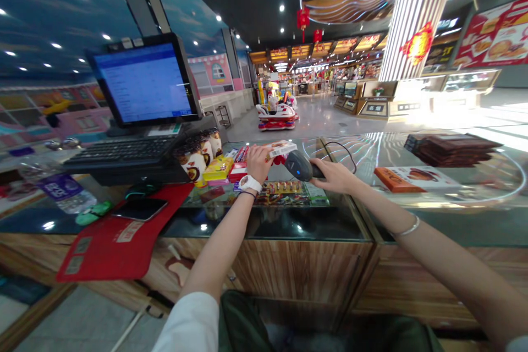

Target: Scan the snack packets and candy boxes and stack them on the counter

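Observation:
My left hand (258, 162), with a white watch on the wrist, is closed on a small white and red packet (281, 148) held just above the glass counter (289, 220). My right hand (332, 175) grips a dark grey handheld barcode scanner (299, 165), whose head sits right under the packet. The scanner's black cable (342, 148) loops away over the glass. Small snack packs (218, 168) and red bars lie just left of my left hand.
A till screen (144, 82) and black keyboard (124, 151) stand at the left, with cups (198, 157) beside them. A phone (140, 209) lies on a red mat (111, 242). An orange box (416, 179) and dark stacked packs (451, 148) sit at the right.

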Motion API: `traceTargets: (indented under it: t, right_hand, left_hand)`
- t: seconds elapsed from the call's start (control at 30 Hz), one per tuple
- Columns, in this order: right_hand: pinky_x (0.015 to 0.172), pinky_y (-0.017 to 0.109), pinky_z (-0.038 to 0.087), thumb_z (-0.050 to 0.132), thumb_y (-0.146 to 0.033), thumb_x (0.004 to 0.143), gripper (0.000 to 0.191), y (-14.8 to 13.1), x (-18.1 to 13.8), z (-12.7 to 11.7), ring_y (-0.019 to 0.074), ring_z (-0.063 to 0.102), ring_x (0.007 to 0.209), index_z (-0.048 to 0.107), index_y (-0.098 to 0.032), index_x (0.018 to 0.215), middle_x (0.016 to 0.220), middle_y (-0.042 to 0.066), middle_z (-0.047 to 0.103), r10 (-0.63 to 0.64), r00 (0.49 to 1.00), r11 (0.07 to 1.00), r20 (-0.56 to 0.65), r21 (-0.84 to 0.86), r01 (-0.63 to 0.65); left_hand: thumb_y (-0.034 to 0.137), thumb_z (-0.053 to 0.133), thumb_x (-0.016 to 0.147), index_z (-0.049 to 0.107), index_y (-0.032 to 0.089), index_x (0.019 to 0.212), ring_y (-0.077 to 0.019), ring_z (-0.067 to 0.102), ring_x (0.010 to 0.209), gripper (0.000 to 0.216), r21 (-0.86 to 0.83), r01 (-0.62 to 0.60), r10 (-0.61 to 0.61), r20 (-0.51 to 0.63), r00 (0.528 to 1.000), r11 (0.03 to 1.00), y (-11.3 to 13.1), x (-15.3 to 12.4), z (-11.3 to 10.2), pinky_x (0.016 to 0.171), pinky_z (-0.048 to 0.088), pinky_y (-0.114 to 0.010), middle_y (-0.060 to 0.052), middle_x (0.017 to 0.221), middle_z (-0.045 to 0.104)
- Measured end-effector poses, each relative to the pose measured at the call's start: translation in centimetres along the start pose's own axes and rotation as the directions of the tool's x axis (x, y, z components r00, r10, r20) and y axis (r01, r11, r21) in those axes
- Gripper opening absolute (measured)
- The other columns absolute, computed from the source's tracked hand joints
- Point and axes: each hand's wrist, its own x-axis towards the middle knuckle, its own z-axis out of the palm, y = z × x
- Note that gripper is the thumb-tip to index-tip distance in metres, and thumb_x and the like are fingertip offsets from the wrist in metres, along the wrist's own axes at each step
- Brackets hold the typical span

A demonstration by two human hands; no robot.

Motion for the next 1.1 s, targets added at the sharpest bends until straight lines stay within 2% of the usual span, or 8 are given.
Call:
traceTargets:
  t: [0.17, 0.3, 0.57, 0.8, 0.87, 0.97, 1.03, 1.1]
  right_hand:
    - [0.099, 0.044, 0.049, 0.056, -0.036, 0.092, 0.046, 0.6, 0.3, 1.7, 0.0284, 0.064, 0.114, 0.047, -0.016, 0.132, 0.124, 0.016, 0.064, -0.137, 0.99, 0.979, 0.041, 0.161, 0.129]
    - [0.1, 0.047, 0.05, 0.058, -0.038, 0.094, 0.047, 0.6, 0.7, 3.0, 0.0287, 0.063, 0.114, 0.047, -0.017, 0.134, 0.123, 0.017, 0.063, -0.201, 0.977, 0.96, 0.072, 0.214, 0.182]
    - [0.099, 0.046, 0.051, 0.058, -0.041, 0.095, 0.047, 0.2, 1.2, 4.4, 0.0265, 0.065, 0.111, 0.048, -0.02, 0.136, 0.118, 0.013, 0.063, -0.231, 0.967, 0.96, 0.109, 0.185, 0.209]
    - [0.096, 0.044, 0.052, 0.058, -0.043, 0.095, 0.05, 0.3, 1.4, 4.9, 0.0269, 0.066, 0.108, 0.05, -0.016, 0.136, 0.115, 0.015, 0.065, -0.249, 0.962, 0.964, 0.115, 0.125, 0.235]
    - [0.096, 0.042, 0.052, 0.059, -0.043, 0.094, 0.049, 0.3, 1.5, 4.6, 0.026, 0.065, 0.108, 0.053, -0.016, 0.134, 0.115, 0.015, 0.065, -0.261, 0.963, 0.96, 0.069, 0.123, 0.251]
    - [0.096, 0.042, 0.052, 0.058, -0.043, 0.095, 0.035, 0.2, 1.7, 3.3, 0.0249, 0.065, 0.107, 0.063, -0.019, 0.12, 0.112, 0.012, 0.067, -0.226, 0.966, 0.969, -0.123, 0.07, 0.235]
    - [0.098, 0.045, 0.05, 0.054, -0.04, 0.097, 0.028, 0.1, 1.8, 2.2, 0.0255, 0.063, 0.108, 0.066, -0.021, 0.114, 0.113, 0.012, 0.068, -0.167, 0.943, 0.985, -0.287, -0.003, 0.173]
    - [0.101, 0.047, 0.048, 0.052, -0.036, 0.098, 0.028, -0.1, 1.9, 1.2, 0.0266, 0.061, 0.114, 0.065, -0.022, 0.118, 0.12, 0.013, 0.067, -0.134, 0.908, 0.991, -0.397, -0.073, 0.114]
  left_hand:
    - [0.019, 0.065, 0.086, 0.069, 0.023, 0.098, -0.0245, 0.064, 0.102, 0.013, -0.011, 0.008, -0.008, -0.007, 1.0, 1.0, 0.1, 0.1, -0.1, 0.108, 0.041, -0.047, -0.005, 0.098, 0.074]
    - [0.021, 0.065, 0.086, 0.069, 0.023, 0.099, -0.0244, 0.064, 0.102, 0.013, -0.021, 0.018, -0.018, -0.023, 1.0, 1.0, 0.2, 0.2, -0.2, 0.109, 0.041, -0.047, -0.005, 0.099, 0.074]
    - [0.022, 0.064, 0.087, 0.069, 0.025, 0.1, -0.0251, 0.064, 0.103, 0.015, -0.046, 0.014, -0.015, -0.039, 0.999, 0.999, 0.6, 0.1, -0.4, 0.109, 0.04, -0.048, -0.005, 0.1, 0.074]
    - [0.021, 0.062, 0.088, 0.069, 0.024, 0.101, -0.0244, 0.064, 0.103, 0.015, -0.053, -0.01, 0.007, -0.045, 0.999, 0.999, 1.0, -0.1, -0.5, 0.109, 0.04, -0.046, -0.005, 0.1, 0.074]
    - [0.021, 0.062, 0.088, 0.069, 0.024, 0.101, -0.0243, 0.064, 0.102, 0.015, -0.05, -0.024, 0.022, -0.047, 0.999, 0.998, 1.1, -0.1, -0.5, 0.109, 0.041, -0.046, -0.005, 0.099, 0.074]
    - [0.02, 0.061, 0.088, 0.07, 0.024, 0.099, -0.0241, 0.064, 0.102, 0.014, -0.049, -0.041, 0.039, -0.039, 0.998, 0.998, 1.4, -0.1, -0.6, 0.108, 0.042, -0.046, -0.005, 0.097, 0.074]
    - [0.02, 0.06, 0.089, 0.07, 0.024, 0.099, -0.0236, 0.064, 0.101, 0.015, -0.052, -0.059, 0.057, -0.035, 0.998, 0.997, 1.8, -0.1, -0.6, 0.109, 0.041, -0.047, -0.005, 0.097, 0.074]
    - [0.02, 0.058, 0.09, 0.07, 0.024, 0.099, -0.0231, 0.064, 0.1, 0.016, -0.058, -0.097, 0.095, -0.035, 0.995, 0.994, 2.3, -0.1, -0.7, 0.11, 0.042, -0.047, -0.005, 0.097, 0.074]
